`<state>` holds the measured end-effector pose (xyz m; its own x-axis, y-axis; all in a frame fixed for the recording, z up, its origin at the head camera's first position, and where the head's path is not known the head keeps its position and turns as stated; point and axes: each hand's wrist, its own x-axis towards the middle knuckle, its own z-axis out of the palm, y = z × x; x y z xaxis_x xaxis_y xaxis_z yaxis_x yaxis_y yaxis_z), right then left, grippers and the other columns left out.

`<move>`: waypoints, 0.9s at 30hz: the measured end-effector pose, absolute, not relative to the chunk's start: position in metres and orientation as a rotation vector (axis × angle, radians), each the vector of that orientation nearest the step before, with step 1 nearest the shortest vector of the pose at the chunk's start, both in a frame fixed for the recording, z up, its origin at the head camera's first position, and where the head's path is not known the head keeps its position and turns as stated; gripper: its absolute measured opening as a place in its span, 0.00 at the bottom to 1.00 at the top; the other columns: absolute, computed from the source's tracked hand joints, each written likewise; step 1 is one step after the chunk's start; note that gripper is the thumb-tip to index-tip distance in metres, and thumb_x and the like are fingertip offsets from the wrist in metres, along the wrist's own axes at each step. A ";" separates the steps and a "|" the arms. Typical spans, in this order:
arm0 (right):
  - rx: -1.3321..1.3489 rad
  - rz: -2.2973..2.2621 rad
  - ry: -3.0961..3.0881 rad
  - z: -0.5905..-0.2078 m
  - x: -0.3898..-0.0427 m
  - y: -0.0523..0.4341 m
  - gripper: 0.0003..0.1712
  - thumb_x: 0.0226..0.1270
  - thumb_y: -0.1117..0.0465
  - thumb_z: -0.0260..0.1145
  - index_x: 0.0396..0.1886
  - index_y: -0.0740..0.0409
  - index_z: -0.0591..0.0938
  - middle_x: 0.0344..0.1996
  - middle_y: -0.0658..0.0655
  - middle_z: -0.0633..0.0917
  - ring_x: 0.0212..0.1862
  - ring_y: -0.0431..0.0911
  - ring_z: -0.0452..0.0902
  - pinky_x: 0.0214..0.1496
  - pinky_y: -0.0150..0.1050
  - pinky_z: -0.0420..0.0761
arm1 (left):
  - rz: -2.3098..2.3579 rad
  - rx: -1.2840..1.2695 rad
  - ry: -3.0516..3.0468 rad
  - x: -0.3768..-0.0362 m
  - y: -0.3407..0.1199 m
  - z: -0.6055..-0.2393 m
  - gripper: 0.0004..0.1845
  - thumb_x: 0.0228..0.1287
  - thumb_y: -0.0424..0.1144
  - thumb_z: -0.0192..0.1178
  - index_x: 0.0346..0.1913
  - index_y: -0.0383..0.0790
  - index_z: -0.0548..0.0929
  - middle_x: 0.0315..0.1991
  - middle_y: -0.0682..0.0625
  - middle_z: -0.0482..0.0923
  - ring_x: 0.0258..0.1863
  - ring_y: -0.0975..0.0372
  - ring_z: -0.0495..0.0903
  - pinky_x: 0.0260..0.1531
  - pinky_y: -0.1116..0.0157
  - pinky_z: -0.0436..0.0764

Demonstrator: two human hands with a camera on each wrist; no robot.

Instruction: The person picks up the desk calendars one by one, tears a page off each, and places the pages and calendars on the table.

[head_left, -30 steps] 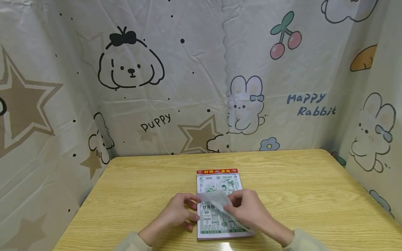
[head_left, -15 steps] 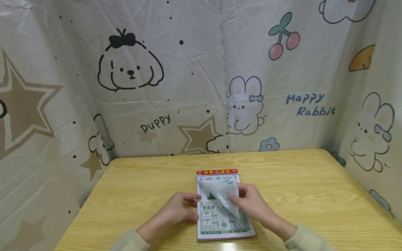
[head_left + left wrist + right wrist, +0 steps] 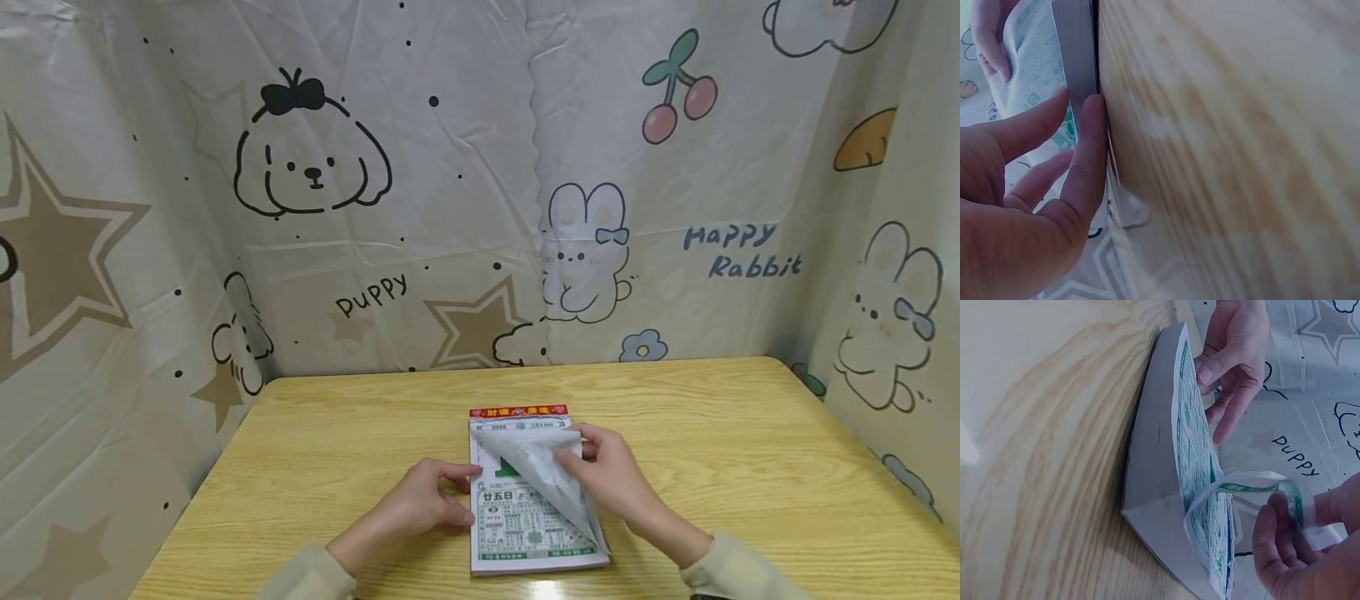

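A thick tear-off calendar (image 3: pixel 498 533) with a red header strip lies flat on the table, its top page printed in green. My right hand (image 3: pixel 611 471) pinches the top page (image 3: pixel 543 471) between thumb and fingers. That page is folded back diagonally and its pale underside shows. In the right wrist view the lifted page (image 3: pixel 1244 482) curls up to my right hand (image 3: pixel 1300 550). My left hand (image 3: pixel 431 504) rests at the calendar's left edge, fingers spread and relaxed. Seen from the left wrist, the fingertips touch the pad's grey side (image 3: pixel 1075 56).
The light wood-grain table (image 3: pixel 337 433) runs back to a patterned cloth (image 3: pixel 450 208) hung behind it and along both sides. Pale sleeves (image 3: pixel 315 575) cover the forearms at the front.
My right hand has moved up and to the right with the page corner, and the page is folded back higher across the calendar. My left hand has stayed almost still.
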<state>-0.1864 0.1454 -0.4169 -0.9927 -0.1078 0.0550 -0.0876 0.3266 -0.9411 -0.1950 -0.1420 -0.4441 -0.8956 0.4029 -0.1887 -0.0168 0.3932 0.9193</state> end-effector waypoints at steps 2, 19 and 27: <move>-0.185 -1.804 2.589 -0.417 -0.188 0.146 0.12 0.66 0.73 0.72 0.48 0.67 0.87 0.35 0.57 0.89 0.34 0.46 0.81 0.32 0.32 0.82 | 1.492 0.332 2.291 -0.196 -0.142 -0.443 0.34 0.53 0.21 0.78 0.66 0.35 0.84 0.45 0.45 0.80 0.29 0.60 0.81 0.32 0.61 0.90; -0.053 -1.931 2.486 -0.423 -0.198 0.155 0.16 0.75 0.67 0.69 0.57 0.70 0.83 0.39 0.61 0.91 0.38 0.47 0.86 0.33 0.34 0.86 | 1.475 0.327 2.280 -0.195 -0.138 -0.439 0.35 0.52 0.20 0.77 0.67 0.32 0.82 0.45 0.43 0.78 0.30 0.58 0.82 0.33 0.59 0.91; -0.065 -1.990 2.417 -0.425 -0.199 0.158 0.19 0.76 0.64 0.69 0.59 0.71 0.81 0.32 0.63 0.91 0.27 0.48 0.85 0.27 0.38 0.87 | 1.510 0.338 2.279 -0.192 -0.135 -0.437 0.34 0.55 0.20 0.75 0.68 0.28 0.80 0.43 0.42 0.77 0.26 0.57 0.84 0.28 0.58 0.91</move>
<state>-0.1991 0.1581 -0.4246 -0.9991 -0.0385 0.0183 -0.0253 0.1912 -0.9812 -0.1922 -0.1349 -0.4374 -0.8971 0.4024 -0.1824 -0.0111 0.3923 0.9198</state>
